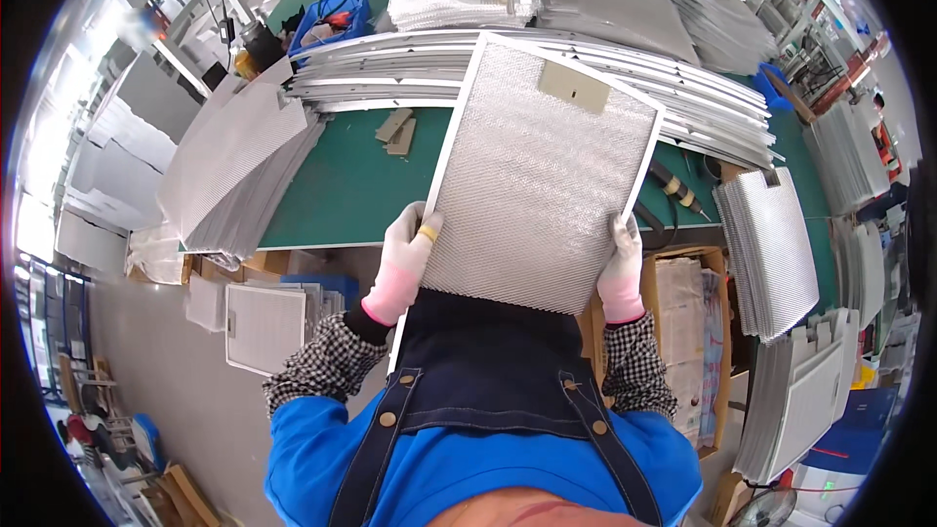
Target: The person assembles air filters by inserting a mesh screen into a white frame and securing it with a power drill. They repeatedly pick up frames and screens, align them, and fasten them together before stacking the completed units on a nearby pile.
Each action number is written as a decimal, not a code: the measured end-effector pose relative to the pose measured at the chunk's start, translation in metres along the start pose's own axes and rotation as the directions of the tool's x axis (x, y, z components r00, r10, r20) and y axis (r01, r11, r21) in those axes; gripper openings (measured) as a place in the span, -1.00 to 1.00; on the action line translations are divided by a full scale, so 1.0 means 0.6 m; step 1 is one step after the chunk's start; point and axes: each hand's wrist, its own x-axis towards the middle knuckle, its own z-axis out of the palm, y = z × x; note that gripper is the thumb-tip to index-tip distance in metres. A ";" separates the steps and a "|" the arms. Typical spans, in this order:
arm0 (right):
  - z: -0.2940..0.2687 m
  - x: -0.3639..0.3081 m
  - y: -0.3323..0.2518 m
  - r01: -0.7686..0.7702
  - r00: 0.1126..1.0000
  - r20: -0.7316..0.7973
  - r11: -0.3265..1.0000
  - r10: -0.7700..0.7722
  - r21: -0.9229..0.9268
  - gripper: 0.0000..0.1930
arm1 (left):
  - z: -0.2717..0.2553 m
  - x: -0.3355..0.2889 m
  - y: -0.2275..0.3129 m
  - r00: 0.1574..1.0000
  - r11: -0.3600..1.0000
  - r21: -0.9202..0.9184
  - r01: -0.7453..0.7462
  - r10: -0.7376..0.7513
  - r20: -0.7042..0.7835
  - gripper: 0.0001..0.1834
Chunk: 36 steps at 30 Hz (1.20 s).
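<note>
Both my hands wear white gloves with pink cuffs. Between them is a silver mesh filter panel [547, 176], tilted up from my apron toward the bench. White frame strips run along its far edge and both sides, while the near edge shows bare mesh. A beige plate [574, 87] sits near its far edge. My left hand [408, 252] closes on the left side, where the white strip runs on past the mesh's near corner. On the right side, my right hand [622, 263] grips the edge, its fingers partly behind the panel.
Long white frame strips [381, 78] lie across the green bench [332, 181]. Mesh sheets [244, 156] are stacked at left, with another stack [771, 244] at right. Small beige plates [398, 132] and a power screwdriver [676, 185] lie on the bench. A cardboard box [724, 361] stands below at right.
</note>
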 end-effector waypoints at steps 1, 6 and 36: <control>0.008 -0.005 -0.010 -0.018 1.000 0.010 1.000 0.018 -0.013 -0.58 | -0.002 0.007 -0.005 0.999 1.000 -0.017 0.020 -0.020 0.025 -0.74; 0.011 -0.020 -0.024 -0.016 0.998 -0.056 0.984 0.006 -0.176 -0.58 | 0.001 0.012 -0.007 0.993 0.987 0.131 -0.092 0.082 0.079 -0.70; 0.029 0.007 -0.034 0.192 0.972 -0.122 0.977 -0.202 -0.090 -0.78 | -0.063 -0.012 0.015 0.983 0.944 0.306 -0.126 0.078 0.165 -0.74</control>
